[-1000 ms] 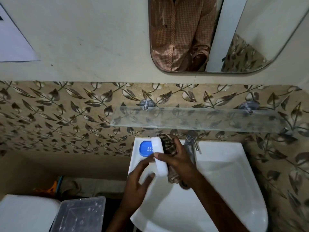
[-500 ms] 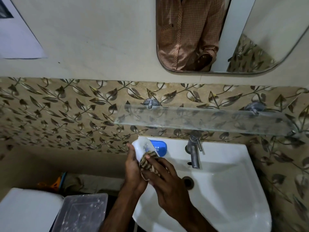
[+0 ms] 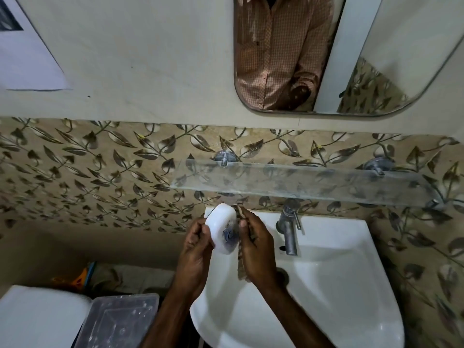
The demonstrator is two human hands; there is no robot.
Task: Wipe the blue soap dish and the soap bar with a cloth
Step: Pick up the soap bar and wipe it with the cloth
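White soap bar (image 3: 222,231) upright, long axis vertical, left hand (image 3: 194,243) gripping.

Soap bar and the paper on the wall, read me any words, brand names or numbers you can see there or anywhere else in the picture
Soap bar: a bluish print on its face, too blurred to read.
Paper on the wall, upper left: only a dark printed patch shows at its edge, no legible text.
Clear plastic box, tap and sink: no writing visible.
So nothing here can be read.

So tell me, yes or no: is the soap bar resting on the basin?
No, the left hand holds the white soap bar up above the basin.
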